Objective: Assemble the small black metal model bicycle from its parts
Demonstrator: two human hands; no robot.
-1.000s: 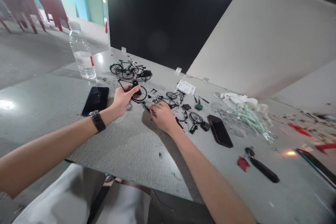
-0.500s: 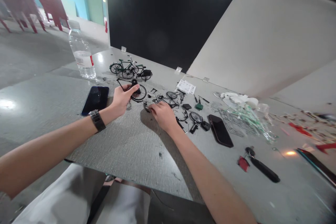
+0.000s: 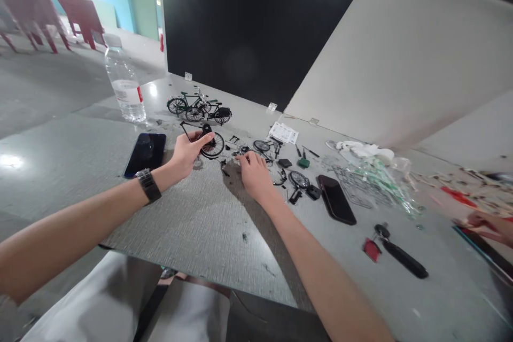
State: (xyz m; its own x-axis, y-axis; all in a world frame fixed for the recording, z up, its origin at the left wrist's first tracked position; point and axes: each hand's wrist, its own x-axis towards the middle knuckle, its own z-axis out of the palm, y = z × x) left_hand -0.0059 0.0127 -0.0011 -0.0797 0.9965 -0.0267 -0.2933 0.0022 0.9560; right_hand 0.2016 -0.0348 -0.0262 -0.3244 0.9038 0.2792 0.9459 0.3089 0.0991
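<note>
My left hand (image 3: pixel 187 153) is closed round a black toy bicycle frame (image 3: pixel 187 130) with one spoked wheel (image 3: pixel 214 145) on it. To its right my right hand (image 3: pixel 254 170) rests low over the small parts, fingers bent together; what they hold, if anything, is too small to tell. A small black part (image 3: pixel 224 167) lies between the hands. Just beyond my right hand are a loose wheel (image 3: pixel 262 145) and further black pieces. Another wheel (image 3: pixel 298 179) lies to its right. Assembled toy bicycles (image 3: pixel 196 107) stand behind my left hand.
A water bottle (image 3: pixel 127 91) and a phone (image 3: pixel 145 155) are at the left. On the right lie another phone (image 3: pixel 335 199), clear plastic wrapping (image 3: pixel 380 173), a black-handled tool (image 3: pixel 404 259) and a paper sheet (image 3: pixel 284 132). Another person's hand (image 3: pixel 491 227) shows at the right edge.
My right hand has moved right, away from the small black part, which stays on the table. My left hand has barely shifted. Another person's hand has come into view at the right edge.
</note>
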